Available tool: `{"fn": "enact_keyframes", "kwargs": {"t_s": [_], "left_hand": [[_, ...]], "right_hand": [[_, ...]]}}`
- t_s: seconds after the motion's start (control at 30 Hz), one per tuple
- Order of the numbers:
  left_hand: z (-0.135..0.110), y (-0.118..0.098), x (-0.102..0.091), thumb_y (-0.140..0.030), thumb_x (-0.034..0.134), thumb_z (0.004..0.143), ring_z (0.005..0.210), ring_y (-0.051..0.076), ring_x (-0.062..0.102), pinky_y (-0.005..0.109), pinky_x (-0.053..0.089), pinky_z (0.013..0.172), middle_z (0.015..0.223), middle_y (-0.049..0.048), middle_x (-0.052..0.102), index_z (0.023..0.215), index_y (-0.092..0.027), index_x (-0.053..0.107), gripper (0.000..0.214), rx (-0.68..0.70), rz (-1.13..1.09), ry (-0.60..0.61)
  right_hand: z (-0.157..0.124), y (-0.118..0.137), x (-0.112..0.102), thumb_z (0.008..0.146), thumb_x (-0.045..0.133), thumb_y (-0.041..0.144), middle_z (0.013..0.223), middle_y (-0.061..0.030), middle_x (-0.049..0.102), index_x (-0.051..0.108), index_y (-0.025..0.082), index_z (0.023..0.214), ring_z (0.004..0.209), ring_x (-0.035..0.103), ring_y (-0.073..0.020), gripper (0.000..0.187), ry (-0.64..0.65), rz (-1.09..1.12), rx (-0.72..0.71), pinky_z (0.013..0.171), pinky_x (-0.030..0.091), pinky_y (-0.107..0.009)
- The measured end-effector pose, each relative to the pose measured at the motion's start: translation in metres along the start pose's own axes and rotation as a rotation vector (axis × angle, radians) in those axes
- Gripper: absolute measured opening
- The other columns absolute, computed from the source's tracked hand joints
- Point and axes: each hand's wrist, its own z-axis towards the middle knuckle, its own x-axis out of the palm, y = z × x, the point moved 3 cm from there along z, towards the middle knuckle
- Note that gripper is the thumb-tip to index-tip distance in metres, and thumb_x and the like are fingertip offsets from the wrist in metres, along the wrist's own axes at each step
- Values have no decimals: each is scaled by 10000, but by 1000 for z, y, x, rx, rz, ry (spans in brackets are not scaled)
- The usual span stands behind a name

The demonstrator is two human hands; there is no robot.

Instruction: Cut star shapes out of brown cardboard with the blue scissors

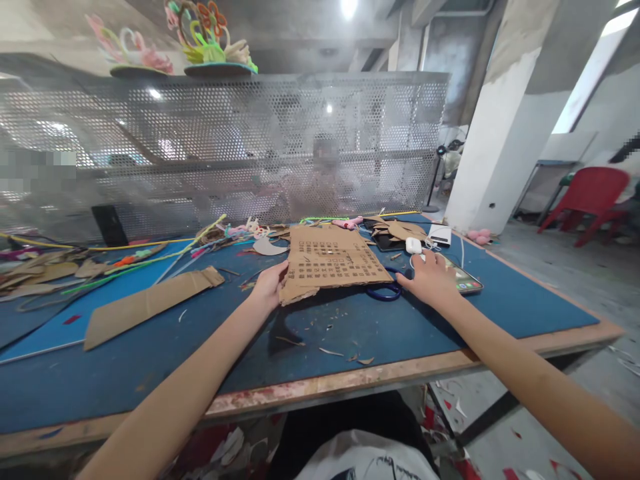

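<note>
A piece of brown corrugated cardboard with printed black characters and boxes is tilted up off the table, its near edge torn. My left hand pinches it at its left edge, thumb against the near corner. My right hand is palm down to the right of the cardboard, thumb and fingers apart. Its thumb is close to the blue handle of the scissors; the blades are hidden under the cardboard. Beside the right fingers lie a phone with its screen lit and a white earphone case.
A long cardboard strip lies at left on the blue table mat. Cardboard scraps and coloured pipe cleaners line the back, before a perforated metal screen. A red chair stands at right.
</note>
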Motion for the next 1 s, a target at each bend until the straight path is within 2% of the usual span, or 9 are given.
{"fn": "enact_keyframes", "kwargs": {"t_s": [0.17, 0.27, 0.37, 0.47, 0.57, 0.67, 0.77, 0.87, 1.0], "left_hand": [[5, 1, -2, -91, 581, 812, 540, 202, 674, 327, 573, 586, 690, 115, 710, 939, -41, 673, 165, 14, -4, 7], [7, 2, -3, -70, 593, 790, 560, 203, 680, 318, 572, 581, 715, 118, 717, 925, -46, 677, 161, 17, -12, 18], [9, 3, -4, -35, 602, 767, 564, 184, 678, 284, 570, 591, 697, 114, 715, 888, -41, 676, 142, 22, -23, 24], [10, 5, -4, 1, 583, 757, 564, 177, 674, 290, 577, 617, 670, 109, 711, 880, -39, 669, 155, 22, -34, 26], [8, 6, -3, 23, 557, 759, 580, 180, 678, 300, 583, 645, 671, 119, 709, 869, -33, 661, 161, 16, -45, 33], [4, 5, 0, 19, 573, 760, 571, 170, 675, 279, 578, 645, 671, 115, 704, 823, -39, 657, 120, 16, -55, 50], [0, 4, 4, -14, 585, 776, 598, 163, 682, 267, 577, 653, 726, 110, 719, 835, -51, 664, 106, 29, -61, 84], [-1, 3, 5, -38, 593, 779, 610, 161, 686, 267, 580, 662, 737, 93, 727, 882, -64, 668, 129, 29, -56, 92], [6, 2, -1, -77, 600, 788, 551, 177, 674, 280, 576, 610, 653, 70, 711, 937, -74, 674, 167, -4, -41, 54]], "right_hand": [[4, -2, 4, 851, 438, 540, 1386, -201, 417, 580, 144, 1158, 1244, 399, -395, 521, 8, 20, -31, 906, 400, -565], [4, -2, 6, 839, 473, 513, 1380, -212, 423, 586, 137, 1139, 1229, 411, -404, 493, -68, 10, -76, 945, 345, -612], [3, 4, 5, 853, 488, 357, 1344, -208, 467, 596, 135, 1113, 1221, 429, -377, 358, -185, 18, -230, 1008, 282, -608], [0, 18, 0, 889, 420, 239, 1298, -193, 513, 607, 127, 1099, 1194, 473, -323, 302, -212, 95, -404, 1003, 358, -484], [-4, 44, -5, 905, 454, 392, 1331, -187, 493, 571, 130, 1191, 1215, 469, -308, 405, -145, 178, -597, 1008, 381, -430], [-6, 78, -7, 793, 610, 514, 1429, -161, 421, 469, 190, 1340, 1290, 399, -344, 652, -84, 164, -769, 1058, 322, -484], [-4, 107, -4, 815, 608, 369, 1445, -149, 413, 418, 216, 1390, 1257, 447, -333, 624, -37, 139, -751, 1032, 348, -481], [-5, 115, -4, 832, 586, 352, 1440, -140, 430, 412, 213, 1397, 1277, 432, -317, 607, 6, 143, -731, 1052, 330, -486], [-14, 67, -12, 767, 638, 491, 1461, -140, 403, 441, 233, 1373, 1344, 323, -365, 688, -96, 100, -642, 1091, 222, -591]]}}
